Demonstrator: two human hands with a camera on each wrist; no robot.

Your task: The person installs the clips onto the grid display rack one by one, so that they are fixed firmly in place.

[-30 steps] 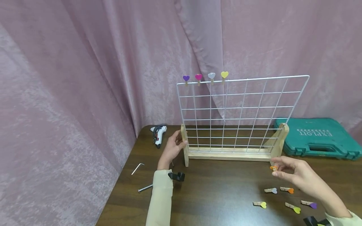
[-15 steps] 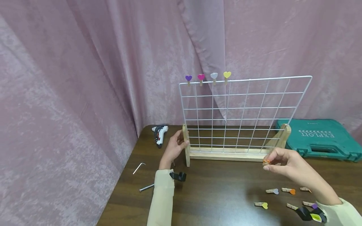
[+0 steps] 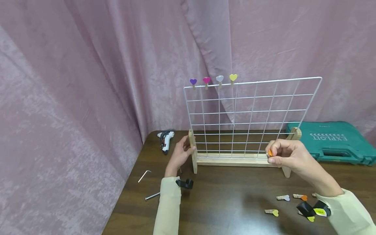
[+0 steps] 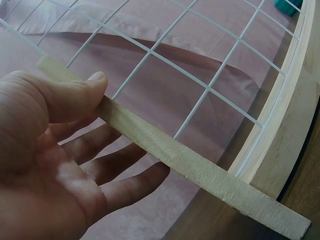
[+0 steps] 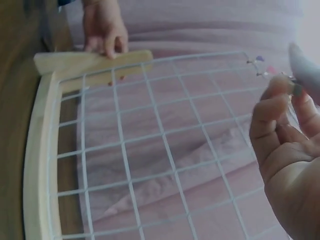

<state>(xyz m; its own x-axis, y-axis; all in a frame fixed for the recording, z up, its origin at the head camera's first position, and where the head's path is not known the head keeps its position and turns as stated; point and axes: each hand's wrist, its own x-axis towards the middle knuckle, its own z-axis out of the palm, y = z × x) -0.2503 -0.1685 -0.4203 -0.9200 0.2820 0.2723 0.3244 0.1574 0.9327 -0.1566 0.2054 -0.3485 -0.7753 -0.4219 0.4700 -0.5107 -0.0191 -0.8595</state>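
A white wire grid (image 3: 276, 80) stands upright in a pale wooden base (image 3: 232, 161). My left hand (image 3: 178, 155) grips the stand's left wooden upright (image 3: 192, 153), thumb on the near side and fingers behind, as the left wrist view shows. Between thumb and fingertips, my right hand (image 3: 289, 155) pinches a small clothespin with an orange heart (image 3: 270, 153), in front of the grid's lower right part. Along the left of the grid's top wire sit clothespins with a purple heart (image 3: 193, 81), a pink heart (image 3: 206, 80), a white heart (image 3: 219, 78) and a yellow heart (image 3: 233, 77).
Loose clothespins, including a white-hearted one (image 3: 283, 197), an orange-hearted one (image 3: 300, 197) and a yellow-hearted one (image 3: 271, 212), lie at the front right. A green case (image 3: 329, 140) is behind right. At left lie a glue gun (image 3: 166, 142), a hex key (image 3: 144, 175) and a bolt (image 3: 152, 196).
My right hand has risen and moved left with the orange-hearted clothespin, from beside the stand's right foot to in front of the grid. My left hand stays on the upright.
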